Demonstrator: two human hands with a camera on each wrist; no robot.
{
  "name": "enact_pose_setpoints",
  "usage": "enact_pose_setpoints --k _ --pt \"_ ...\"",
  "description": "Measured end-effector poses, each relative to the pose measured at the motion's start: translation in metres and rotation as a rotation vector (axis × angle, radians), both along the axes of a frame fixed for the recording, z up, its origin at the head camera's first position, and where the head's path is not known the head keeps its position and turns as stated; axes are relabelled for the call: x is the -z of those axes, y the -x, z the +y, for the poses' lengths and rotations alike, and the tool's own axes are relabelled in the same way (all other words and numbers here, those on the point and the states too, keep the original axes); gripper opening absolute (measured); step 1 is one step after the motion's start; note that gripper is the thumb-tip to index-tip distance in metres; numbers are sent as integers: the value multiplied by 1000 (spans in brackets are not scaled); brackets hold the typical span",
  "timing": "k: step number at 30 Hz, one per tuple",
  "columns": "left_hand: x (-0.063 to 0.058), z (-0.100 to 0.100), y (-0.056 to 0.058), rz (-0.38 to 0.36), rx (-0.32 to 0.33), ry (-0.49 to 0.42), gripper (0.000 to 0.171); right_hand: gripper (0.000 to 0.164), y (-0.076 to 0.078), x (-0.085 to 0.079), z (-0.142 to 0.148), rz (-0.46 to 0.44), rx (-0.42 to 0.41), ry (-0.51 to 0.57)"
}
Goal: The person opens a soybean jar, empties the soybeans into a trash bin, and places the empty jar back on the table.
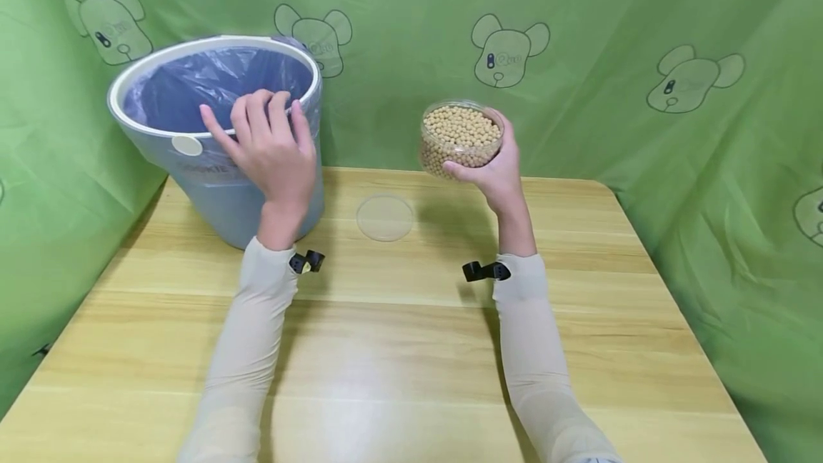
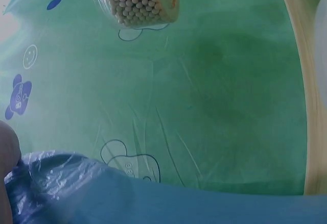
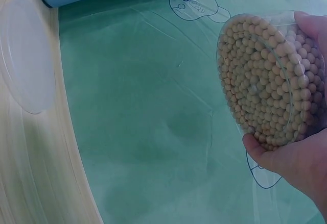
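A light-blue trash bin (image 1: 257,195) with a white rim and a clear bag liner stands at the table's left. My left hand (image 1: 276,152) grips its near rim, fingers bent over the edge; their tips are partly hidden. To the right, my right hand (image 1: 498,170) holds a clear round plastic jar of soybeans (image 1: 461,128) above the table, thumb on the near side. The jar is uncovered and filled almost to the brim. In the right wrist view the beans (image 3: 260,81) show through its clear base. A clear round lid (image 1: 384,218) lies flat between the hands.
The wooden table (image 1: 386,349) stands against green curtains (image 1: 411,27) printed with cartoon bear heads, which enclose the back and both sides. A black wrist mount (image 1: 486,271) sits on the right sleeve, another (image 1: 307,261) on the left.
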State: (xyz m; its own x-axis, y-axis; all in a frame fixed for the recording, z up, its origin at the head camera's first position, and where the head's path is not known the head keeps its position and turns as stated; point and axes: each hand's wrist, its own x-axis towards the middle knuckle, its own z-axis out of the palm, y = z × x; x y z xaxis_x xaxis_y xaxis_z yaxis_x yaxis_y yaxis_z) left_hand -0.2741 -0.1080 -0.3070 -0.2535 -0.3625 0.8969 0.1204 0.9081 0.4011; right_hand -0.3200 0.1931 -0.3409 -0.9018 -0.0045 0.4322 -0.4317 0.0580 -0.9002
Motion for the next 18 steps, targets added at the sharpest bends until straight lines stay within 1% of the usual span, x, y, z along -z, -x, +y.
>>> enact_pose_setpoints --k 3,6,11,14,18 --pt "2 -3 1 -16 -14 12 42 105 0 1 -1 -1 -5 -4" --pt "4 -5 1 -25 -12 28 43 106 -1 -1 -4 0 -5 -10" --pt "6 -8 1 -10 37 39 42 107 -5 -3 -8 -8 -3 -15" --pt "6 -9 1 6 69 32 40 106 -6 -5 -9 0 -5 -21" --pt "6 -9 0 18 95 32 39 103 -8 -7 -10 14 -22 -12"
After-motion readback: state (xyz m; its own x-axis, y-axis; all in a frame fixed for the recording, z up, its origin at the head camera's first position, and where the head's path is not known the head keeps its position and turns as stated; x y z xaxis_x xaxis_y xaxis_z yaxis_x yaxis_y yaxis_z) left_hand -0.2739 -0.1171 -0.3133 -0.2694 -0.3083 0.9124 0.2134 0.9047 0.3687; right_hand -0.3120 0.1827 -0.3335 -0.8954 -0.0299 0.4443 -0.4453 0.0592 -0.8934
